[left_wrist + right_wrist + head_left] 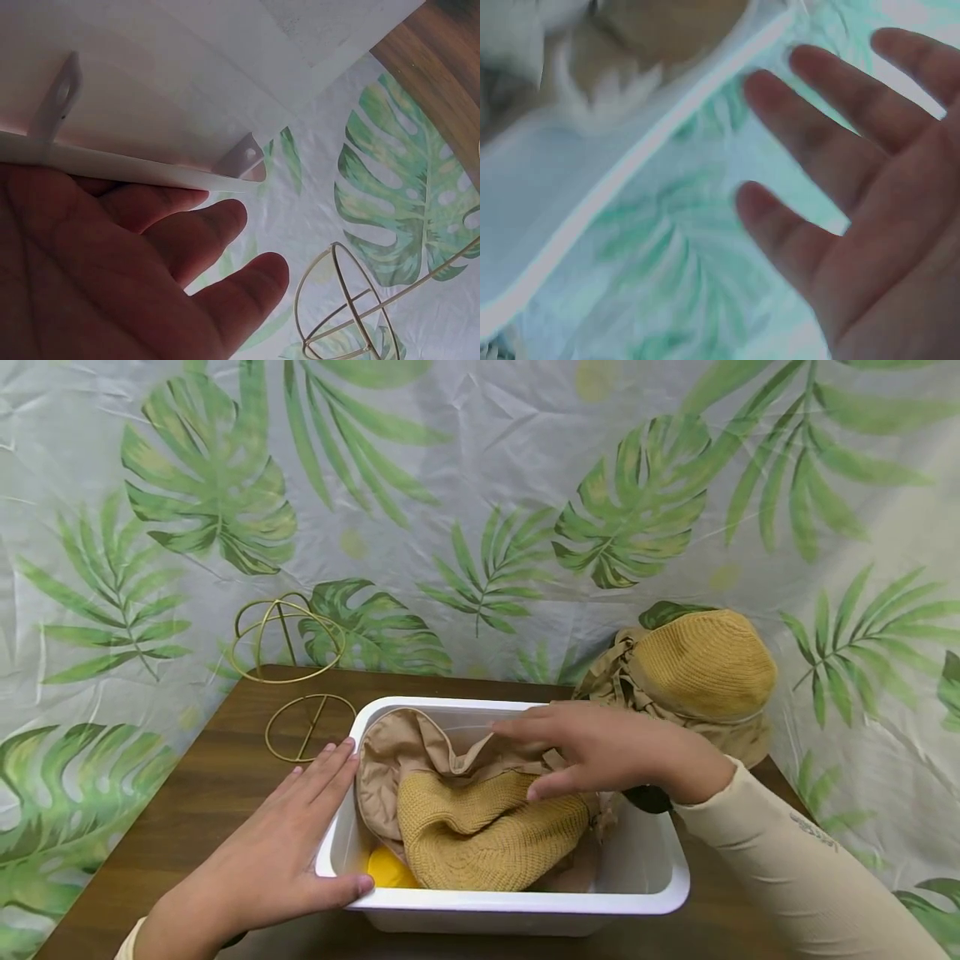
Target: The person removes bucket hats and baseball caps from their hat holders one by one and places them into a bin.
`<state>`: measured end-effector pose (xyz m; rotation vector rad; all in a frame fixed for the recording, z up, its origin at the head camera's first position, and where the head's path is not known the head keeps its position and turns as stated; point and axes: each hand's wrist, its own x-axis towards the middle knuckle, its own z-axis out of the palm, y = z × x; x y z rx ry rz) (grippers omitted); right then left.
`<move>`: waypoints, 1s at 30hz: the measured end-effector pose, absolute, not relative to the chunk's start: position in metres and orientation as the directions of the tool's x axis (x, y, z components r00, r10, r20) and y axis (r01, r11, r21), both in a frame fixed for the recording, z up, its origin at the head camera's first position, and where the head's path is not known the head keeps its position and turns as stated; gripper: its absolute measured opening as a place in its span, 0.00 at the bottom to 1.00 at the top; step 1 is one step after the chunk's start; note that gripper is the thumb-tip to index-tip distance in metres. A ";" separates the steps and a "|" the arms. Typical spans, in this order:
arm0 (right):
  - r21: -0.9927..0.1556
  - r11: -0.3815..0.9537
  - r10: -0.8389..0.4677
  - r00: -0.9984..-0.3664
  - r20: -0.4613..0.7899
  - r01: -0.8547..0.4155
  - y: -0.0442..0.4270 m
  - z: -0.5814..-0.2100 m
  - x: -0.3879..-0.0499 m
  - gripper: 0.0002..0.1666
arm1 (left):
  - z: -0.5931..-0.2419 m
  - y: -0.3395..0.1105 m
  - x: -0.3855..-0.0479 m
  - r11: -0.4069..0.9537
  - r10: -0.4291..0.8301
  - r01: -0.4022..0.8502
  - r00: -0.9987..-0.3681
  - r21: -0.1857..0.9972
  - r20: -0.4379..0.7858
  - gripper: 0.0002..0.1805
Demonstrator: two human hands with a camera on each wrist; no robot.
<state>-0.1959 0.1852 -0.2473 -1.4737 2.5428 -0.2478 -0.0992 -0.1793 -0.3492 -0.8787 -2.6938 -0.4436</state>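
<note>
A white tub (517, 902) stands on a dark wooden table (202, 777) before a leaf-printed cloth (487, 443), its near rim running unbroken below the hat (480, 835) inside. A broad strip of wood lies between the tub and the table's left edge, crossed by one hand; the strip to the right runs beneath a sleeved forearm (795, 852). Within the tub, the widest gap lies between the hat and the right wall, with a slimmer one along the far wall. The hat's brown brim reaches the left wall, its woven crown dented toward the near side; a yellow item (387, 868) peeks out at the near left corner.

The left hand (277, 843) rests at the tub's left rim, fingers straight and slightly spread along it, thumb laid at the near left corner. The right hand (592, 747) reaches in over the hat's right side from the right; the right-wrist view, partly blurred, shows its fingers extended, wide apart and gripping nothing. Whether it touches the fabric cannot be told.

At the far left, a gold wire frame (313, 727) stands near the tub. A second hat (705, 664), also with a woven crown, sits at the table's far right corner, behind the right forearm.
</note>
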 end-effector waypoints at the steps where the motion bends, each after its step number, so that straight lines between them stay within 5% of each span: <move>1: -0.245 0.496 -0.863 -0.504 -0.034 -0.833 0.193 -0.244 -0.198 0.45 | -0.349 -0.179 -0.099 0.769 0.523 0.608 -0.777 0.199 0.350 0.62; 9: -0.231 0.619 -0.718 -0.660 0.222 -0.751 0.258 -0.236 -0.213 0.36 | -0.347 -0.179 -0.098 0.776 0.523 0.603 -0.780 0.184 0.344 0.61; 17: -0.165 0.700 -0.540 -0.666 0.514 -0.695 0.318 -0.236 -0.228 0.37 | -0.345 -0.177 -0.098 0.800 0.531 0.588 -0.787 0.122 0.313 0.61; 25: -0.295 0.772 -0.309 -0.737 0.602 -0.564 0.357 -0.229 -0.241 0.32 | -0.345 -0.178 -0.098 0.801 0.527 0.585 -0.789 0.127 0.315 0.61; 30: -0.397 0.790 -0.207 -0.812 0.545 -0.468 0.380 -0.233 -0.254 0.31 | -0.345 -0.179 -0.098 0.795 0.529 0.592 -0.785 0.136 0.323 0.61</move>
